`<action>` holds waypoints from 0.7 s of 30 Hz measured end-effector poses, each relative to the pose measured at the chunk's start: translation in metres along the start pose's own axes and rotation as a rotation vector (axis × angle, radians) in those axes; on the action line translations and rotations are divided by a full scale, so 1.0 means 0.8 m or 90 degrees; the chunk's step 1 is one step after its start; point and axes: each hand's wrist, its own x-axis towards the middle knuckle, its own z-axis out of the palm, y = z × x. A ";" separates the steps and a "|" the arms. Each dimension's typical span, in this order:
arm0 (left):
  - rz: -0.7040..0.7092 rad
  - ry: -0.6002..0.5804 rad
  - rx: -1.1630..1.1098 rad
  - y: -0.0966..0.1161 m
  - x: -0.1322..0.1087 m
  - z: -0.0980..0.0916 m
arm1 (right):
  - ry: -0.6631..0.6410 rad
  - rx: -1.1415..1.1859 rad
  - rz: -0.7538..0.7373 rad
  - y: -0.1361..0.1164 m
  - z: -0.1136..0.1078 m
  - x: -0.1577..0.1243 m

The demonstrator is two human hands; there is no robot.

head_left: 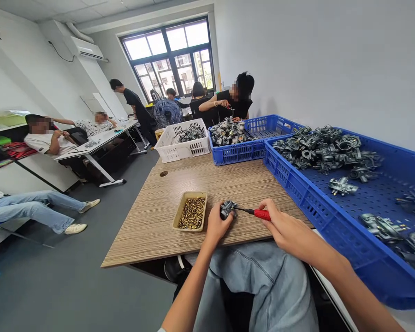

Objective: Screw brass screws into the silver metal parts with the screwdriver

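My left hand [218, 223] is wrapped round a small grey metal carburetor [228, 209], holding it just over the table near its front edge. In my right hand [275, 222] is a screwdriver [262, 214] with a red handle and a dark shaft. The shaft points left and its tip meets the carburetor's right side; the exact spot of contact is too small to make out. Left of my left hand stands a beige tray [175, 223] filled with small brass parts [192, 213].
A large blue crate [297, 189] of carburetors flanks the table [148, 221] on the right. Another blue crate [240, 154] and a white basket [183, 151] with metal parts stand at the back. Behind them a co-worker [240, 99] sits; other people are farther off, near a fan [167, 112].
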 end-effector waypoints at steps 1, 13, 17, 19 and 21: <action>0.000 0.000 -0.002 0.001 0.000 0.000 | -0.002 0.000 0.001 0.000 -0.001 0.000; -0.006 0.018 0.042 -0.005 0.000 0.004 | 0.005 -0.040 0.022 -0.001 -0.002 0.003; -0.005 0.019 0.038 -0.006 -0.001 0.004 | 0.009 -0.100 0.041 -0.006 -0.002 0.004; -0.004 0.020 0.035 -0.006 -0.001 0.004 | 0.015 -0.149 0.061 -0.011 -0.003 0.006; -0.002 0.019 0.032 -0.006 -0.001 0.004 | 0.027 -0.201 0.083 -0.015 -0.002 0.008</action>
